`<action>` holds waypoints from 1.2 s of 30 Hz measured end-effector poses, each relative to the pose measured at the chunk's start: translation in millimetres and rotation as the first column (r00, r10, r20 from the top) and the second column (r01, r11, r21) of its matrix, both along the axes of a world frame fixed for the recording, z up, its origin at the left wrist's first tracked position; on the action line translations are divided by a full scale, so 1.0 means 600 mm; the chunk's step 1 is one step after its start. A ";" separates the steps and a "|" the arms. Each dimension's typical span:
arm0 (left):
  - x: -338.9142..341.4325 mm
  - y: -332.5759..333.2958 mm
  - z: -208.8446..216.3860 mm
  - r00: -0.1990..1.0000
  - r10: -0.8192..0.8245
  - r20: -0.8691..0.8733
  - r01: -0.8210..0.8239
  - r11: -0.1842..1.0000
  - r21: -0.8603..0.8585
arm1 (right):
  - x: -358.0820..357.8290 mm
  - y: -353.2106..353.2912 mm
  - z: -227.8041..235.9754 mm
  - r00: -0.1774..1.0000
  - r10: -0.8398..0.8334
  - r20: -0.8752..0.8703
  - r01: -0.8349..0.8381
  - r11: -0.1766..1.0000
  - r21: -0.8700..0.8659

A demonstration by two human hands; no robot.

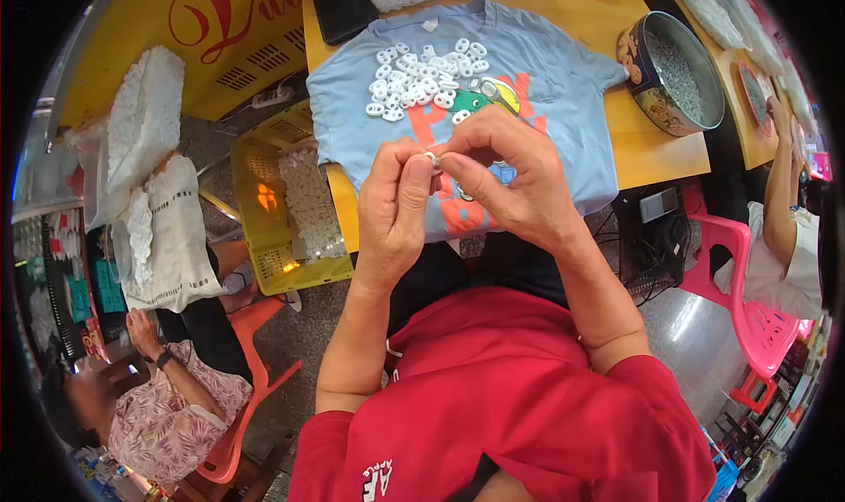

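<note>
A grey-blue T-shirt [581,150] with a printed cartoon lies spread over the yellow table [669,154]. On its upper part rests a loose pile of small white plastic pieces [421,81], each with two holes. Just in front of that pile my left hand [394,207] pinches a small white piece [432,158] between thumb and fingers. My right hand [519,172] meets it from the other side, thumb and forefinger closed at the same piece. The fingertips cover most of it, so its exact shape is hidden.
A round tin [627,62] of small metallic parts stands at the right. A black flat device [341,9] lies at the back left. Below the table's left side is a yellow crate [264,269] of white pieces. People sit on both sides, near a pink chair [748,313].
</note>
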State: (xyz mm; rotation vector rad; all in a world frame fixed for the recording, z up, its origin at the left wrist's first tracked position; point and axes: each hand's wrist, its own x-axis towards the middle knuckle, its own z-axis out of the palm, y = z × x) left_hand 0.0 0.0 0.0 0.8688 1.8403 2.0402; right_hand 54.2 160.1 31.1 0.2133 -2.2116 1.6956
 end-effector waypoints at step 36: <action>0.016 0.014 0.017 0.989 0.129 -0.072 -0.129 0.992 0.002 | 0.011 -0.022 -0.016 0.982 0.071 0.174 0.010 0.905 -0.426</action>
